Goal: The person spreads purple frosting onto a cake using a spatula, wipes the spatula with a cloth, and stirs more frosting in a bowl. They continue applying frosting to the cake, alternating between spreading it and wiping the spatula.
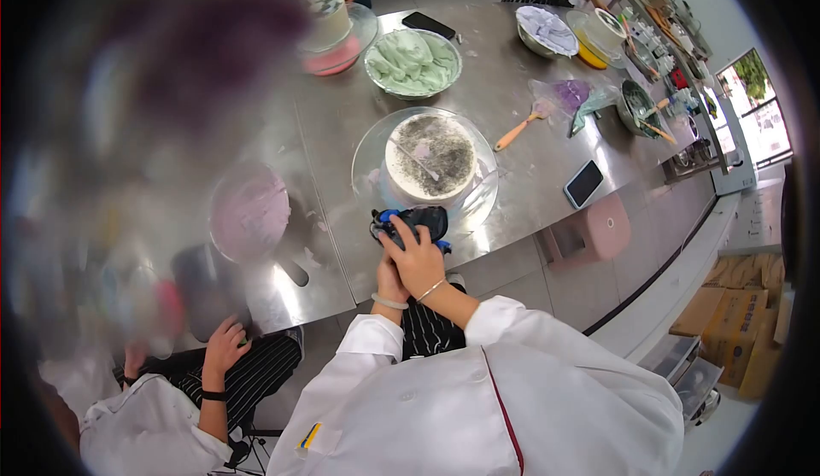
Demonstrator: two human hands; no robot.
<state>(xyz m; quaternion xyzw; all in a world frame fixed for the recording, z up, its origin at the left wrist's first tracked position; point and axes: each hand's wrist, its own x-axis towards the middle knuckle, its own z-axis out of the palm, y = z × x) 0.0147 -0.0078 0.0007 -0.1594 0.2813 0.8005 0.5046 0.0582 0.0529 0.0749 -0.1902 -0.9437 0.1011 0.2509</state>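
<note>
Both of my hands are together at the table's front edge, around a black object with blue parts [418, 224] whose kind I cannot make out. My right hand [418, 264] lies over it with the fingers bent onto its top. Partly hidden behind the right, my left hand [390, 280] grips the object's lower left side. Just beyond stands a round white cake [431, 181], its top speckled dark grey with a pinkish dab and a thin line across it. A clear round stand [366, 169] carries the cake.
Bowls of green cream [414, 62], lavender cream [547, 30] and pink cream [248, 211] stand around. An orange-handled spatula [517, 133], a piping bag [571, 96] and a phone [584, 184] lie right. A co-worker's hand [224, 344] is at left; a pink stool [598, 228] stands below.
</note>
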